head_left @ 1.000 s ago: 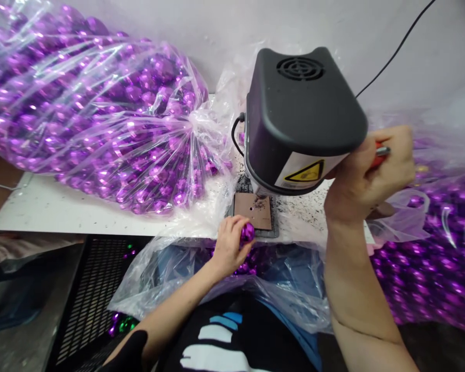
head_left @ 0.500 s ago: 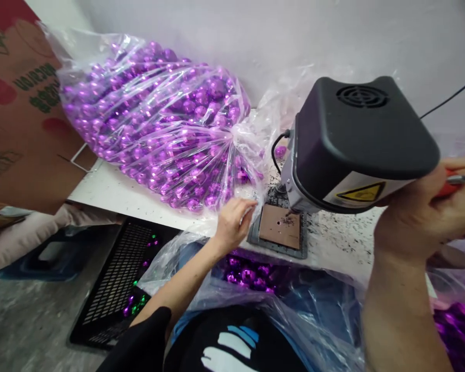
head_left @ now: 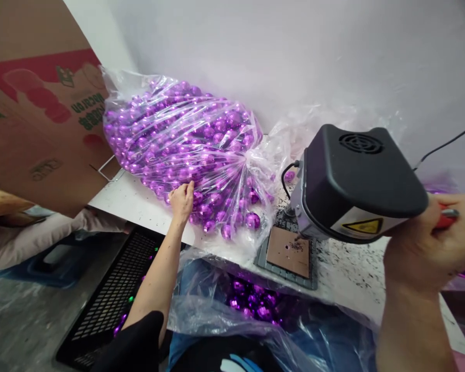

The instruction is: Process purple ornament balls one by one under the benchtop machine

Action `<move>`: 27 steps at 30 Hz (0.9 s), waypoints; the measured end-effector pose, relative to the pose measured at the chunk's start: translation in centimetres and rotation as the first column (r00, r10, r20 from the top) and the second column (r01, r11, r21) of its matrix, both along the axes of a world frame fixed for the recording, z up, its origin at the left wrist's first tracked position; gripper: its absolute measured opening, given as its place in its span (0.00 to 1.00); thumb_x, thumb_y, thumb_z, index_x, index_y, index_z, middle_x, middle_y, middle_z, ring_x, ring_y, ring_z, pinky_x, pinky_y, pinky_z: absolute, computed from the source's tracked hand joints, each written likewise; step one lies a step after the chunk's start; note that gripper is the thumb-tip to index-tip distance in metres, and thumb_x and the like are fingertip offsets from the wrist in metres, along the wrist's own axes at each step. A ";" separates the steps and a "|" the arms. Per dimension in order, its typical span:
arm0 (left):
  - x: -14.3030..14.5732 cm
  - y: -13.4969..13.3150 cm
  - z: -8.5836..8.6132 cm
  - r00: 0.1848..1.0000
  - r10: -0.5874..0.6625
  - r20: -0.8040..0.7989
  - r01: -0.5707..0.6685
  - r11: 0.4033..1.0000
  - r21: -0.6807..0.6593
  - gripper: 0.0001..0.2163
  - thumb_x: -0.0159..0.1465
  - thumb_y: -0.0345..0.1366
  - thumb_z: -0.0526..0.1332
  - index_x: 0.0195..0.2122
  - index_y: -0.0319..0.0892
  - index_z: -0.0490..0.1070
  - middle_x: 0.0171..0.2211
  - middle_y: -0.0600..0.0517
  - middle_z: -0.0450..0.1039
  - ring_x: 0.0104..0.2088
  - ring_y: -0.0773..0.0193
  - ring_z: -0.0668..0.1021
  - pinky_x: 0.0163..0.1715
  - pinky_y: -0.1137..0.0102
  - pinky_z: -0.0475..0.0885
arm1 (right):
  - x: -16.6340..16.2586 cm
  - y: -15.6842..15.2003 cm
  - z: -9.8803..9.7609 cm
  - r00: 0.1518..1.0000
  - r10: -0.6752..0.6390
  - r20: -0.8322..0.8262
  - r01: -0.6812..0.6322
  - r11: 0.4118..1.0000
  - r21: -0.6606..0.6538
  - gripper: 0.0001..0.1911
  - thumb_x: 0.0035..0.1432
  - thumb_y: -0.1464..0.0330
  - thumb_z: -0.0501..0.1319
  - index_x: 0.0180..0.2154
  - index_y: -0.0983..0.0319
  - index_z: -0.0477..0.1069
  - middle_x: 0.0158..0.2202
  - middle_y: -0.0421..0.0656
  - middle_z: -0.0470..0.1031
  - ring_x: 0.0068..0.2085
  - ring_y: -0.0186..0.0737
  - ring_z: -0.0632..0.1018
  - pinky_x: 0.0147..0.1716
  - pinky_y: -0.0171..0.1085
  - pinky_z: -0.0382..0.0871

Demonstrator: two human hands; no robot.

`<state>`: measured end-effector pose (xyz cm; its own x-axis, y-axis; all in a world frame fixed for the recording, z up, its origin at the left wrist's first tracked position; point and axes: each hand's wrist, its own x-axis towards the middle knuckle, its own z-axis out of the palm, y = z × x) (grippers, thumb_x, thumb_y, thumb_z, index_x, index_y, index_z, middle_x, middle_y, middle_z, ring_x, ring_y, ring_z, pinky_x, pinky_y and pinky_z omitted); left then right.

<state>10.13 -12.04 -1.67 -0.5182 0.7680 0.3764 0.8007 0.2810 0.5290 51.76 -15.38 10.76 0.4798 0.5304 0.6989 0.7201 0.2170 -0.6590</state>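
A large clear plastic bag (head_left: 163, 126) full of shiny purple mirror-ball ornaments (head_left: 228, 231) lies on the white table. My left hand (head_left: 183, 202) is at the bag's near side, its fingers closed against the film. At the right, my right hand (head_left: 426, 253) wraps around the red-ended handle (head_left: 447, 214) of a black bench drill press (head_left: 364, 175). Under the drill head is a brown board (head_left: 289, 251) with a small hole, on a grey base and strewn with dark shavings. No ball shows on the board. The drill bit is mostly hidden.
A cardboard box (head_left: 42, 113) stands at the left, beside another person's sleeve (head_left: 58, 232). A black plastic crate (head_left: 108, 289) sits below the table edge. Across my lap is clear plastic sheeting (head_left: 205, 305) with purple balls. A cable (head_left: 449, 139) runs along the wall.
My left hand has moved left and away from me, from beside the board to the bag's near side. My right hand stays on the drill handle. The whole view has shifted.
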 end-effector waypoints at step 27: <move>10.3 2.4 4.5 0.434 -0.831 -0.349 0.818 0.526 -0.233 0.18 0.71 0.27 0.48 0.52 0.47 0.75 0.49 0.47 0.79 0.54 0.55 0.76 0.63 0.50 0.62 | 0.2 1.2 0.1 0.978 0.169 -0.122 -0.171 0.985 -0.007 0.24 0.54 0.45 0.56 0.27 0.60 0.64 0.20 0.36 0.62 0.22 0.31 0.61 0.22 0.34 0.51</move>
<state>20.44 -9.60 2.78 0.5452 0.7646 0.3437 0.7769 -0.6149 0.1357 51.99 -14.16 10.90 0.4617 0.6230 0.6314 0.5890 0.3170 -0.7434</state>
